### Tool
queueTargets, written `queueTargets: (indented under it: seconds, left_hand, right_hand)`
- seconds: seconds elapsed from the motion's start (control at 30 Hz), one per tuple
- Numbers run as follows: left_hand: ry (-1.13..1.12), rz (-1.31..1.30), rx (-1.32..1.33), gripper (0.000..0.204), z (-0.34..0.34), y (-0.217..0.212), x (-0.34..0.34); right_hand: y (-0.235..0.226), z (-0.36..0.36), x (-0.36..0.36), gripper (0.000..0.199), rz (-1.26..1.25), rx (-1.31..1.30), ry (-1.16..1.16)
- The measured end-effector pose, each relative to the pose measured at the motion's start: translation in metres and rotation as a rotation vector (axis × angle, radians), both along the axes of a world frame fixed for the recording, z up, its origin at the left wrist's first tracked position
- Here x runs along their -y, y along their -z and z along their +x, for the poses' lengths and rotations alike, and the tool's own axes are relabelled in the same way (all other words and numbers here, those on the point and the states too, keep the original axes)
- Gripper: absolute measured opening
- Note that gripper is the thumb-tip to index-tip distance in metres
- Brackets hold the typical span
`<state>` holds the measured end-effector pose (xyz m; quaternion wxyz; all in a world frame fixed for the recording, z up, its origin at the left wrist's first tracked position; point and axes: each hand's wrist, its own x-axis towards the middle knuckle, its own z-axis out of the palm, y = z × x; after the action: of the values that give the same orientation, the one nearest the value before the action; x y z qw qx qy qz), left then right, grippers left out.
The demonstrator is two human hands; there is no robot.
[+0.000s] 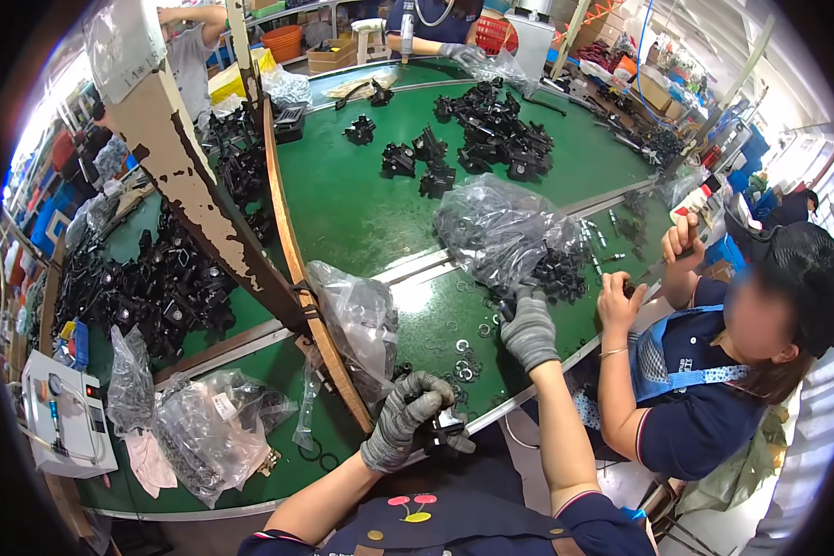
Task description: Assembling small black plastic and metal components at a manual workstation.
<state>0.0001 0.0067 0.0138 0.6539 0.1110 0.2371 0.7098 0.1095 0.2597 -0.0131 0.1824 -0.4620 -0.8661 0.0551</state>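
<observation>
My left hand, in a grey knit glove, is closed around a black part with a shiny metal piece, close to my apron at the table's near edge. The part's far side is hidden by the glove. Ahead and to the right, my gloved right hand reaches to a heap of small black parts beside a clear plastic bag. Its fingers are bent together at the heap, and what they grip is hidden. Metal rings lie scattered on the green tabletop between my hands.
A wooden post and peeling metal beam rise at left. Black assemblies lie farther back and in a left-hand pile. A co-worker sits close at right, hands raised. A white device stands far left.
</observation>
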Motion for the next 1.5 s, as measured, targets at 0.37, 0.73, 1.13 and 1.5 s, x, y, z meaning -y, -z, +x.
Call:
queueTargets:
  seconds: [0.37,0.73,1.13,1.5]
  left_hand:
    - [-0.076,0.009,-0.188,0.022,0.006,0.006,0.003]
    - [-0.089,0.01,-0.144,0.023,0.001,0.021,0.0]
    - [-0.096,0.091,-0.179,0.027,-0.004,-0.004,-0.003]
    - [-0.101,0.044,-0.226,0.028,0.002,0.015,-0.003]
  right_hand:
    - [-0.148,-0.11,-0.021,0.08,-0.236,-0.262,-0.335]
    - [-0.18,-0.222,-0.105,0.071,-0.185,-0.037,-0.336]
    - [-0.065,-0.008,0.065,0.02,-0.281,-0.301,-0.502]
    - [0.004,0.034,-0.03,0.025,0.038,-0.227,0.144]
